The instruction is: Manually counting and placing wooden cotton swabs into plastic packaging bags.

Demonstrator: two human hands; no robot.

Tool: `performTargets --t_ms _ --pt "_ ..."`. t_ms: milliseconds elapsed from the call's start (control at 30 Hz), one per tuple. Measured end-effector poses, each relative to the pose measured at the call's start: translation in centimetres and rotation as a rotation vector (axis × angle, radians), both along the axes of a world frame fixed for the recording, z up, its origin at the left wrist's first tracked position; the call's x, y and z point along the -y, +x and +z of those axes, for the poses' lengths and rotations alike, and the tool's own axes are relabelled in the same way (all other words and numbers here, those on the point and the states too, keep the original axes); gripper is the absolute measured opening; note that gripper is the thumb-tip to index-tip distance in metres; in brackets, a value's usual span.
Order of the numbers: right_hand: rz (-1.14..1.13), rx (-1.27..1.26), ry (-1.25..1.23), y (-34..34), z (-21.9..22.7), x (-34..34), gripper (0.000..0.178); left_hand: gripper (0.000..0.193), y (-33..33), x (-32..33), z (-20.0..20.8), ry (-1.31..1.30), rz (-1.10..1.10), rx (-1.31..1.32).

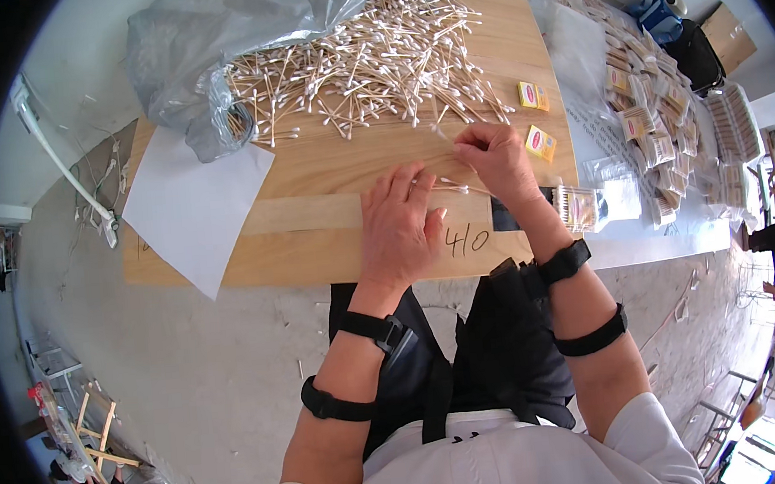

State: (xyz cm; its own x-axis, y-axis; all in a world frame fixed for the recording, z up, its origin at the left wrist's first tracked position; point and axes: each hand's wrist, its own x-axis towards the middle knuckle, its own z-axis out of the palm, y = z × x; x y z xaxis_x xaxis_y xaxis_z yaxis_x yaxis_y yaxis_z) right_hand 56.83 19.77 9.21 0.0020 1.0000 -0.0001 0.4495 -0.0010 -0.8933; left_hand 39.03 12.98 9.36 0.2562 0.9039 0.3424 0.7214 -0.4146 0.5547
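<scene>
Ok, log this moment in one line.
left hand: palm down by swabs | right hand: pinched, contents unclear | swab pile: beyond hands

The cotton swabs [374, 66] are thin, pale brown sticks with white tips. Many of them lie crossed in a loose heap on the table's [319, 176] far part; a few lie beside the left hand [397, 227], white tips toward the right.

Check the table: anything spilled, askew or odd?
Yes: cotton swabs lie crisscrossed in a loose heap against the gray plastic bag, as if tipped out. The white paper sits askew on the table, one corner poking past the near edge. No clear damage visible.
</scene>
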Motion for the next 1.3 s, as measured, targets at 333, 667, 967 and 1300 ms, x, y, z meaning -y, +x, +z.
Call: performTargets --t_ms 333,667,967,1300 --pt "0.016 0.2 0.066 0.7 1.0 1.5 0.013 0.031 -0.3 0.0 -0.3 0.036 0.003 0.063" --pt "0.044 0.357 0.088 1.3 1.8 5.6 0.005 0.014 -0.3 -0.3 -0.3 0.065 0.025 0.077" --pt "-0.101 0.338 0.129 -0.2 1.2 4.2 0.007 0.021 -0.3 -0.1 0.2 0.04 -0.017 0.052" --pt "0.051 0.304 0.066 -1.0 1.4 4.4 0.007 0.036 -0.5 -0.3 -0.3 0.059 0.018 0.158"
